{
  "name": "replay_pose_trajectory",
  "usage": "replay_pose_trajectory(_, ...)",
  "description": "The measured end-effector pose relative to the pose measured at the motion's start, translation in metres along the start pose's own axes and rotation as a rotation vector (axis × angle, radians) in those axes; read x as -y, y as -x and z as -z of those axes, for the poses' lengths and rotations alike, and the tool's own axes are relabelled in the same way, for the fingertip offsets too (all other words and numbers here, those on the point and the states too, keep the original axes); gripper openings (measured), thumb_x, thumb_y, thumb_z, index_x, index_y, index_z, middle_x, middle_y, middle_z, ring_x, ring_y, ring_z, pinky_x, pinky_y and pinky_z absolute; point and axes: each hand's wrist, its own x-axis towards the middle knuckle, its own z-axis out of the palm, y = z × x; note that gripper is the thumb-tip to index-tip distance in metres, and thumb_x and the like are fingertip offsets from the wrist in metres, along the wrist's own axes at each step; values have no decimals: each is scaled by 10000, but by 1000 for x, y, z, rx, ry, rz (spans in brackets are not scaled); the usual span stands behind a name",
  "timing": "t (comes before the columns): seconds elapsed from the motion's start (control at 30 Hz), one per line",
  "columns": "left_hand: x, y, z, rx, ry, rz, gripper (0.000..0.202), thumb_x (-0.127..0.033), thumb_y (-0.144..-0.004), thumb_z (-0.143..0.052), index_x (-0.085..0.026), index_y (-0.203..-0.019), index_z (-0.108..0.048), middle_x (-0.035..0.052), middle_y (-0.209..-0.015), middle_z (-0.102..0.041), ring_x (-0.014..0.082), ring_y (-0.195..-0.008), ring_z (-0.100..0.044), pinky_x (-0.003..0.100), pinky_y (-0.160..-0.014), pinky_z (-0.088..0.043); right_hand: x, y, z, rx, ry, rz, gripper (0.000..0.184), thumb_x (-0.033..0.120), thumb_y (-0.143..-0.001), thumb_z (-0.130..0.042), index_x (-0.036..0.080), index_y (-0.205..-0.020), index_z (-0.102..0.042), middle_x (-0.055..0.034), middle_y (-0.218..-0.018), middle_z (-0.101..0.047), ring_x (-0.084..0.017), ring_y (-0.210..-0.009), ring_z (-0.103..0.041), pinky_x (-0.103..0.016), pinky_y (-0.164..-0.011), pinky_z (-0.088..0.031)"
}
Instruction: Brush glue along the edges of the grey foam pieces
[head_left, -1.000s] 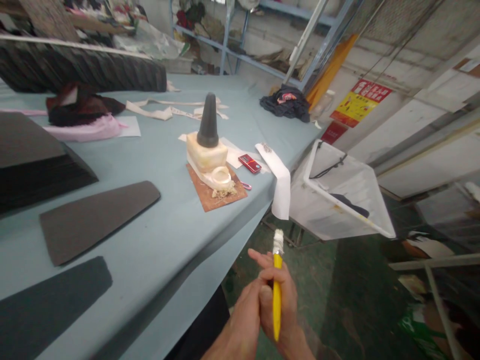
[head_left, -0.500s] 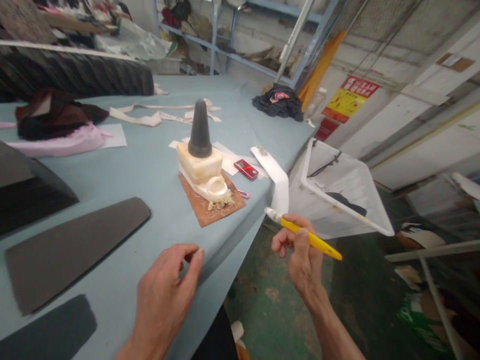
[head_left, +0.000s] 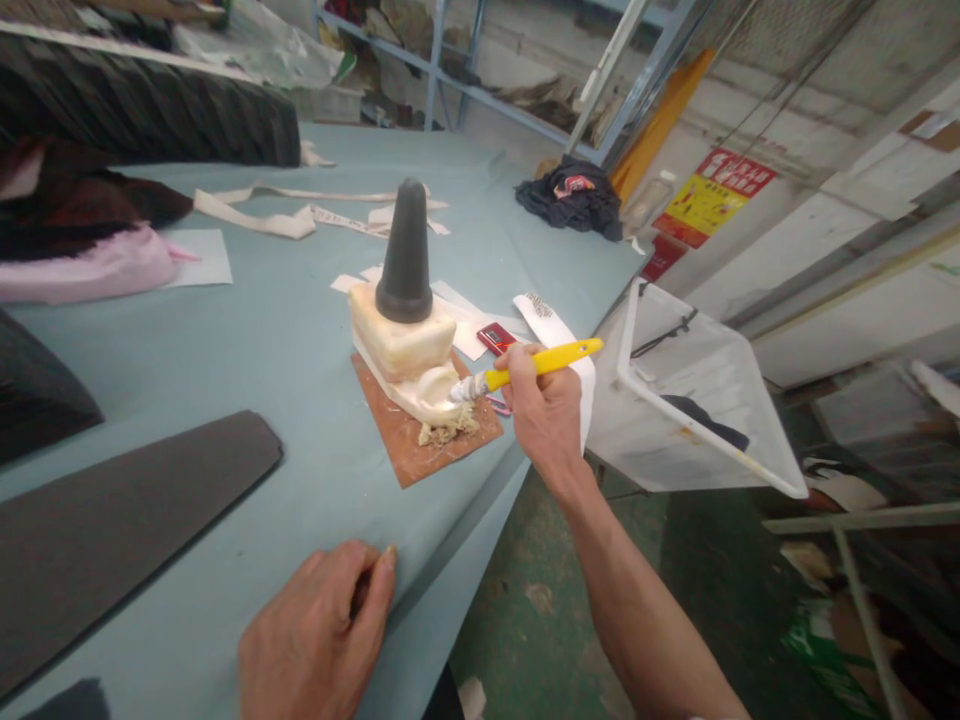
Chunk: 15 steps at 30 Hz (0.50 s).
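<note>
Blue table (head_left: 300,330), yellow brush (head_left: 544,363) at container mouth (head_left: 433,386)

A container (head_left: 401,340) stands on a board (head_left: 409,458) on the tabletop (head_left: 300,345), a cone (head_left: 405,255) on top, a paintbrush (head_left: 545,361) at its right end. Strips (head_left: 291,224) lie behind, a panel (head_left: 146,530) front left; a bin (head_left: 649,435) stands right of the tabletop.
</note>
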Motion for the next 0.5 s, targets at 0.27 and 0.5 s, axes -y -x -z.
replay_pose_trajectory(0.27,-3,1,2,-94,-92,-121,432,-364,-1098,-454,-260,-683,-513,-38,-605,-527,152,-550,-569,332,-560,-328,-2,-4,-21,-19,230,-5,388,473,-987,-544,216,-722,-665,10,-563,-605,-152,-569,-591,-292,-588,-412)
replay_pose_trajectory(0.5,-4,2,2,-122,-106,-144,447,-352,-1107,-441,-261,-671,-481,-37,-586,-496,159,-553,-558,338,-563,-323,-10,-5,-34,55,483,6,450,462,-1013,-516,231,-628,-544,12,-525,-533,-147,-533,-544,-311,-571,-290)
